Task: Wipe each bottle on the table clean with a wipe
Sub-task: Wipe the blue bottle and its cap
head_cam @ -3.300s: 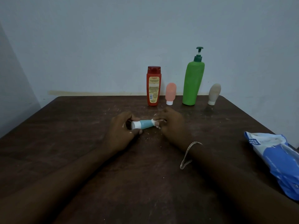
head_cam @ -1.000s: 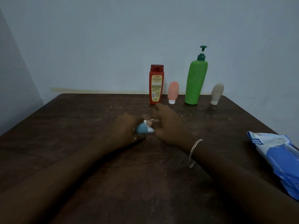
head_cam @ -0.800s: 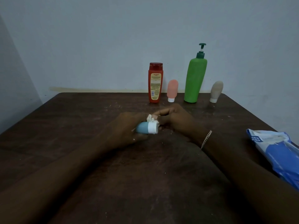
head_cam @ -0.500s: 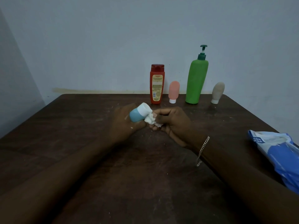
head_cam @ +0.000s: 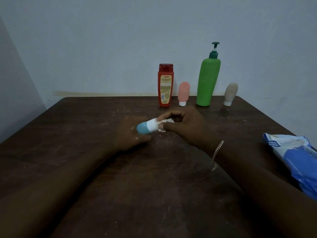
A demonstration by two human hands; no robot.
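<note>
Blue bottle lowered, tipped flatter, left hand gripping; right hand pinches wipe at cap.

Both forearms reach forward from the lower corners and draw together toward the middle. The left hand has its fingers and thumb curled round the small blue bottle, whose white cap points toward the right hand. The right hand, just beside the left, pinches a crumpled wipe between thumb and bent fingers, against that cap. A chain bracelet hangs at the right wrist.
</note>
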